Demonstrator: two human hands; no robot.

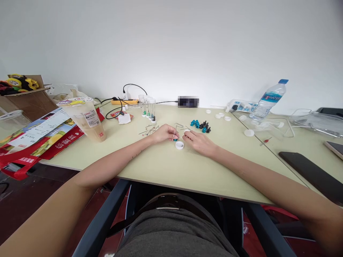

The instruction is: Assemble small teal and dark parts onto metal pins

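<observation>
My left hand (165, 134) is closed in a pinch, with a small blue piece (175, 140) just under its fingertips and a thin metal pin (176, 127) sticking up by them. Facing it, my right hand (200, 143) is also pinched, at one end of a thin pale stick (180, 137) that spans the gap between the hands. Exactly what each set of fingers grips is too small to tell. Below them a round white cap (179, 145) lies with its hollow side up and tiny bits inside. Loose metal pins (149, 130) are scattered beside my left hand.
Small blue knobs (195, 123) and black knobs (205, 127) are grouped beyond my right hand. Clear tubes (149, 110) stand at the back. A drink cup (91, 121) is left; a water bottle (269, 100), power strip (242, 106) and black phone (312, 175) are right.
</observation>
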